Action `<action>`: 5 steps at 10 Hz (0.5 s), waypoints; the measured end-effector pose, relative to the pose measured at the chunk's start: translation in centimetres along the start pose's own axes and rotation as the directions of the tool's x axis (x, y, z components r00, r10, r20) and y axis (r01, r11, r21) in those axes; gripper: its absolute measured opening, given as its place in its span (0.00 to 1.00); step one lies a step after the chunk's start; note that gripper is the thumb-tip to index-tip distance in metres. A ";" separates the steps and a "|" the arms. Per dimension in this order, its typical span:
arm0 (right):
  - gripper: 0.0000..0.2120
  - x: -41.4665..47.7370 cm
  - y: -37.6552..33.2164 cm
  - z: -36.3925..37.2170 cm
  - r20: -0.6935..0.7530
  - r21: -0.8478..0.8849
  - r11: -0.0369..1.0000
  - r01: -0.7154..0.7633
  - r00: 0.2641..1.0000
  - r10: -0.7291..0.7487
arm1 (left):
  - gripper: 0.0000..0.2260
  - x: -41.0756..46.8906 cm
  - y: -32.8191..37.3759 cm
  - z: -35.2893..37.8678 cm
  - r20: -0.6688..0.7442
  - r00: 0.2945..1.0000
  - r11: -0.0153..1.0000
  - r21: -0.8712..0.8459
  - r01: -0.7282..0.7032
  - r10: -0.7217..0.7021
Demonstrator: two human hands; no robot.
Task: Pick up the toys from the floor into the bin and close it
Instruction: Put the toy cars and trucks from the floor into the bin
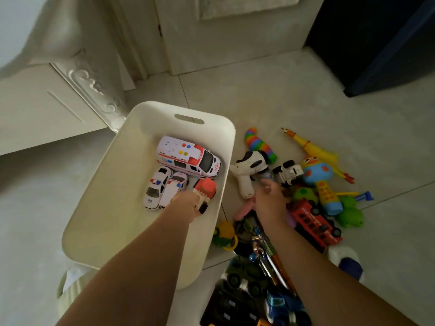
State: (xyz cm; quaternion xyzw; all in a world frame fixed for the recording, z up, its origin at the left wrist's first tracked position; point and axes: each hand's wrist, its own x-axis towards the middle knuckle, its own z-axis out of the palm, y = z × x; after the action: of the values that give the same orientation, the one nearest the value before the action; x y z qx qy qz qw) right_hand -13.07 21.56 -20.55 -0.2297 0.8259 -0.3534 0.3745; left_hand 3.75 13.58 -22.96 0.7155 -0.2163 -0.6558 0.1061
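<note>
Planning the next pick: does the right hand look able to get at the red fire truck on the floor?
Probably yes. The right hand is just beside the red fire truck, whose top lies uncovered in the pile; nothing stands between them.
</note>
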 end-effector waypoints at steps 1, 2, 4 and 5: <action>0.15 -0.3 -0.2 -0.1 0.056 -0.038 0.999 -0.001 0.998 0.004 | 0.20 -2.2 0.3 -0.5 0.014 1.000 0.999 0.040 0.010 -0.011; 0.15 -1.0 -0.2 -0.9 0.142 -0.029 0.999 -0.037 0.989 0.040 | 0.19 -5.3 1.2 -1.5 0.049 0.998 0.964 0.260 -0.061 0.050; 0.15 -5.8 1.4 -4.1 0.426 -0.312 0.949 0.052 0.900 0.091 | 0.14 -12.0 2.7 -1.1 -0.182 0.849 0.727 0.622 -0.291 0.495; 0.13 -8.8 3.8 -5.7 0.429 -0.438 0.882 0.175 0.903 0.034 | 0.14 -16.5 0.8 1.0 -0.080 0.650 0.599 0.484 -0.638 0.756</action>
State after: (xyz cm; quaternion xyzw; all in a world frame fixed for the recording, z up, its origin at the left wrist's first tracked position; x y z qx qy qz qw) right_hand -12.54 32.08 -16.74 -0.4148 0.7756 -0.0994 0.4653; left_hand 1.86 20.45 -7.99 0.6607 -0.5973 -0.3916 0.2309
